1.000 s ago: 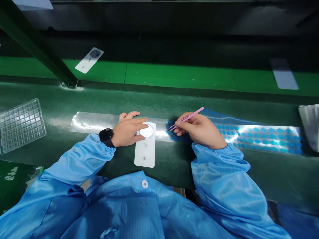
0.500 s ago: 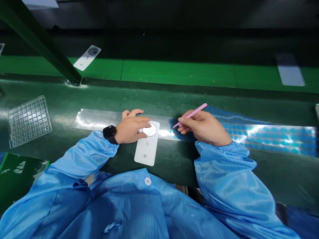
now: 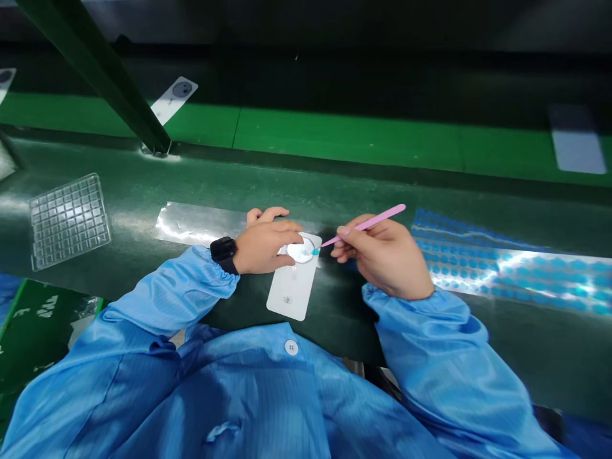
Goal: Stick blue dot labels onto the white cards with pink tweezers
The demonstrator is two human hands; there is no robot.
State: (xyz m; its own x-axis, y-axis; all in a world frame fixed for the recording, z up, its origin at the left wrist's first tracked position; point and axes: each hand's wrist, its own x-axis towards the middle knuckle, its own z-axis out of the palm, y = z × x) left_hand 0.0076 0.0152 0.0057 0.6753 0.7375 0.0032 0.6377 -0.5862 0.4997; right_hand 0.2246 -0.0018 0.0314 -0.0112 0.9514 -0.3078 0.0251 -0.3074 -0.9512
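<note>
Head view showed both hands close together at the middle of a dark green tabletop (image 3: 143, 185). Left hand (image 3: 262, 245) was curved and its fingers (image 3: 287, 226) held a round clear disc (image 3: 301, 250) on the far end of a white rectangular card (image 3: 291, 287). Right hand (image 3: 382, 255) pinched slim pink tweezers (image 3: 368, 224) in a narrow grip, and their tip brought one small blue dot (image 3: 315, 252) to the disc edge. Whether the dot was already fixed, I could not tell. On the right lay a glossy sheet (image 3: 507, 268) with many blue dots in rows. The card's near part showed only a small mark. A clear plastic tray (image 3: 69, 220) with square cells rested far left.
</note>
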